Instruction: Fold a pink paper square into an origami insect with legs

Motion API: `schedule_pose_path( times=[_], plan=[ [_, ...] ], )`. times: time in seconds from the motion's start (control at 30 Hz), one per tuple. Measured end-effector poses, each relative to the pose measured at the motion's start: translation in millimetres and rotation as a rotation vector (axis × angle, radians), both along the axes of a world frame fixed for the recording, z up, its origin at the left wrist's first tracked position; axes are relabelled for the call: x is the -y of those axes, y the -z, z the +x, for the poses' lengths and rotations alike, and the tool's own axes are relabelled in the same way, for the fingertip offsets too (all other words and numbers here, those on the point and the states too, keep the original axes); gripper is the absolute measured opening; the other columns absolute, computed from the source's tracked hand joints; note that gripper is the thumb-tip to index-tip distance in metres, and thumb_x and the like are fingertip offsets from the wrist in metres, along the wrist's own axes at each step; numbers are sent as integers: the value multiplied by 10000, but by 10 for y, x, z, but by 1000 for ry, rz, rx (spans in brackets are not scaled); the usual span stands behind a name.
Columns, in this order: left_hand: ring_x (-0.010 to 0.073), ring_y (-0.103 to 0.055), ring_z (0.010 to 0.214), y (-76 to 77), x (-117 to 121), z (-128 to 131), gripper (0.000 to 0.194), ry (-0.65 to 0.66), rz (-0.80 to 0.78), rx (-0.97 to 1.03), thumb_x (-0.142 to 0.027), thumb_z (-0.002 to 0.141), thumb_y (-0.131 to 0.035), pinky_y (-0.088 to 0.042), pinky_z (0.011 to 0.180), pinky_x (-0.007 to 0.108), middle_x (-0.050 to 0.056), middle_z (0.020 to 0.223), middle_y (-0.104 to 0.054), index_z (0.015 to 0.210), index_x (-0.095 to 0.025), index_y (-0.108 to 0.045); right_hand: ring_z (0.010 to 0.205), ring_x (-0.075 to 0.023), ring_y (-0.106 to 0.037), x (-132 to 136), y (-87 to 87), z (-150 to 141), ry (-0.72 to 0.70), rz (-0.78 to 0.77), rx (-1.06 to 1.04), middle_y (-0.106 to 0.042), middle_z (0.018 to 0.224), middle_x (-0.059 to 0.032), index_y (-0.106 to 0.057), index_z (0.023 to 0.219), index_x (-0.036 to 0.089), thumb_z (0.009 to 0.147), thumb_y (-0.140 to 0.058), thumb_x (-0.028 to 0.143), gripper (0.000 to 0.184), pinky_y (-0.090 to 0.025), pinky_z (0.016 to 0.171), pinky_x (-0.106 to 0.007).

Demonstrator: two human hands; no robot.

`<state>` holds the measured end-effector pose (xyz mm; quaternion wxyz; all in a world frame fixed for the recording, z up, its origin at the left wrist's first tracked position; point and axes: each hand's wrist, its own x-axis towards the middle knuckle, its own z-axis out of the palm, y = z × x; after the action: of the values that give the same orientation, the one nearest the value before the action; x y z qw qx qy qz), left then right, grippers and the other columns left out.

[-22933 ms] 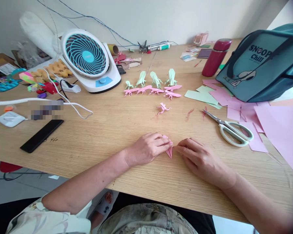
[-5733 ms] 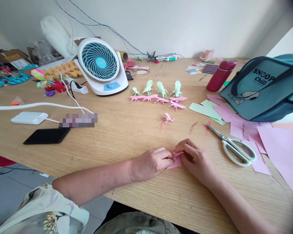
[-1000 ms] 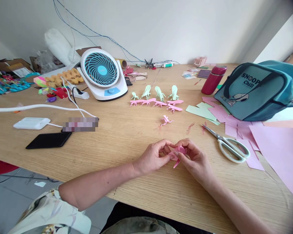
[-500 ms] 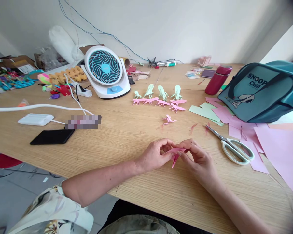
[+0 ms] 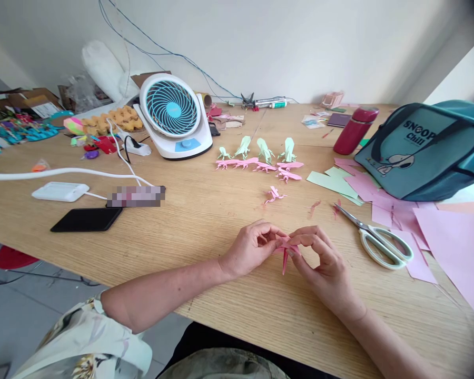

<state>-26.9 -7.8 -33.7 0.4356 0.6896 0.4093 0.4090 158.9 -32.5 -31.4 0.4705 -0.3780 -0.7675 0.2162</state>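
Note:
My left hand (image 5: 249,248) and my right hand (image 5: 321,258) meet just above the wooden table (image 5: 205,221), both pinching a small folded pink paper piece (image 5: 286,253). A thin pink point of the paper hangs down between the fingers. Beyond the hands lies one small pink folded figure (image 5: 274,195). Further back stand a row of pink folded figures (image 5: 256,165) and a row of pale green ones (image 5: 263,149).
White-handled scissors (image 5: 379,240) lie to the right, on loose pink sheets (image 5: 454,231) and green sheets (image 5: 332,183). A teal bag (image 5: 426,150) and a red bottle (image 5: 353,130) stand at the right rear. A desk fan (image 5: 173,118), a black phone (image 5: 86,219) and white cables (image 5: 63,173) sit at the left.
The pink paper has turned in my fingers, so its thin point now hangs straight down. Both hands stay in the same spot; the view shifted slightly.

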Motion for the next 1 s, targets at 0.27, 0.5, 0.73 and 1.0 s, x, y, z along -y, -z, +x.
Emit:
schedule_pose_path(
  times=[0.27,0.5,0.73,1.0],
  plan=[
    [109,-648,824,-53,56,8,133,-15,62,17,-224,895,-664,-565,640,163,54,948,-615,982,-165,-746,894,-201,-626,40,31,-2,-8,94,37,-609,981,-61,-621,1071,280,912,-588,69,267,-528,739,-353],
    [134,-658,854,-63,70,7,116,-22,77,-2,-211,887,-667,-514,619,169,65,940,-685,957,-151,-738,911,-204,-640,64,54,7,-35,152,84,-616,1014,-70,-612,1135,293,894,-594,42,349,-541,753,-349],
    [127,-658,739,-22,43,30,134,-20,-66,114,-253,860,-693,-519,625,200,58,863,-720,885,-123,-714,972,-201,-639,69,57,0,-87,190,132,-612,1073,-86,-601,1185,270,909,-558,24,371,-548,812,-345],
    [140,-669,801,-8,14,10,30,-8,-23,136,-158,829,-693,-529,746,238,44,845,-719,848,-142,-710,998,-206,-598,35,-12,45,56,130,32,-605,1054,-81,-618,1119,216,922,-564,80,246,-483,861,-359]
  ],
)
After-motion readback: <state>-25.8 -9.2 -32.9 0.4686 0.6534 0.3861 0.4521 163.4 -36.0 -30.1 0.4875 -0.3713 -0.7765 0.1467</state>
